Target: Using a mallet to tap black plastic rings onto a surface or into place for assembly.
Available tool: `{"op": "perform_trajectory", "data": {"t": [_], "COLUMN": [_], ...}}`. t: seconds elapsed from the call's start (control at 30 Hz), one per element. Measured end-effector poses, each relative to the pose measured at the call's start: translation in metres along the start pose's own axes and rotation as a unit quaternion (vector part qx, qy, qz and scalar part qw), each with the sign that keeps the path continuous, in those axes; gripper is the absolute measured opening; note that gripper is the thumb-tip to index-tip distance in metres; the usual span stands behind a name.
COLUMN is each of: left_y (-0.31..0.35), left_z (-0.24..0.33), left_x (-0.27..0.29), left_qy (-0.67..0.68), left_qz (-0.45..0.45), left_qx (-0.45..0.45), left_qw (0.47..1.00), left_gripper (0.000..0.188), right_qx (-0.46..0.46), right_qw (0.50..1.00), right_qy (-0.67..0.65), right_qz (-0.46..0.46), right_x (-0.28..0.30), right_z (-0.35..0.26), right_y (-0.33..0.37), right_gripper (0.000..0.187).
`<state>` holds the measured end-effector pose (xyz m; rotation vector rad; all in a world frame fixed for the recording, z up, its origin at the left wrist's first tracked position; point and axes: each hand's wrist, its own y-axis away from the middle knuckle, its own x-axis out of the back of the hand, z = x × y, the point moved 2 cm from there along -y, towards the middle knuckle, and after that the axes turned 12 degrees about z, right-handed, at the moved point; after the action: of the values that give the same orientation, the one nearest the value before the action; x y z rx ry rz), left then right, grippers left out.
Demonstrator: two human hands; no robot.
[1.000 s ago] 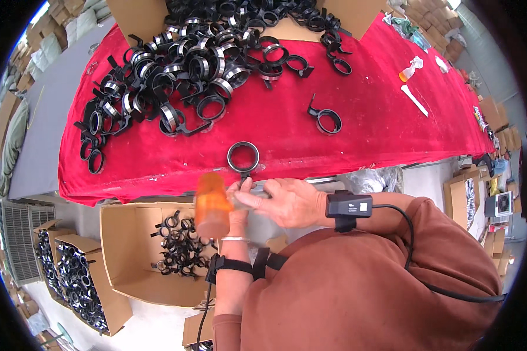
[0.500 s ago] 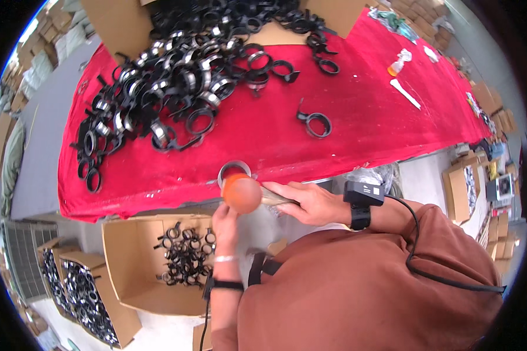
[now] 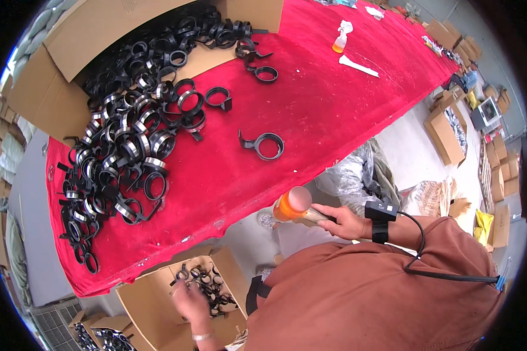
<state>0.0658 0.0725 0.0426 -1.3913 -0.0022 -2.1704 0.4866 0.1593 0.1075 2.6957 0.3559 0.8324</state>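
The left hand (image 3: 191,303) is lowered from the red table (image 3: 205,205) to black rings (image 3: 212,291) below it — finger opening and hold cannot be told. Beside the table, the mallet (image 3: 294,203) (striking seems paused) is gripped by the right hand (image 3: 346,223), fingers curled.

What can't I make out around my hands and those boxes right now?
All in the head view:
Left hand: blurred, so whether it holds anything is unclear.
Orange mallet: the right hand covers part of its handle.
Box on the red cloth: heaped rings hide its bottom.
Lower-left boxes: cut off by the picture's bottom edge.
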Motion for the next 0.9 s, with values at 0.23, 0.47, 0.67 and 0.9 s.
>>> {"op": "perform_trajectory", "data": {"t": [0.23,0.47,0.67,0.9], "left_y": [-0.124,-0.163,-0.12,-0.05], "left_z": [0.276,0.271,0.192,0.076], "left_x": [-0.118,-0.166,-0.108,-0.046], "left_qy": [-0.054,-0.11,0.151,0.461], "left_qz": [0.014,-0.154,-0.134,-0.238], "left_qx": [-0.556,-0.404,-0.178,0.296], "left_qw": [0.829,0.895,0.963,0.802], "left_gripper": [0.053,0.036,0.029,0.019], "right_qx": [-0.059,-0.056,-0.05,0.033], "right_qw": [0.997,0.993,0.99,0.994], "right_qy": [-0.041,-0.072,-0.126,-0.101], "right_qz": [0.021,0.072,0.045,0.004], "right_x": [0.003,0.01,0.012,-0.023], "right_z": [0.035,0.048,0.028,-0.021], "right_y": [0.016,0.019,-0.006,-0.046], "right_gripper": [0.04,0.037,0.034,0.041]}}
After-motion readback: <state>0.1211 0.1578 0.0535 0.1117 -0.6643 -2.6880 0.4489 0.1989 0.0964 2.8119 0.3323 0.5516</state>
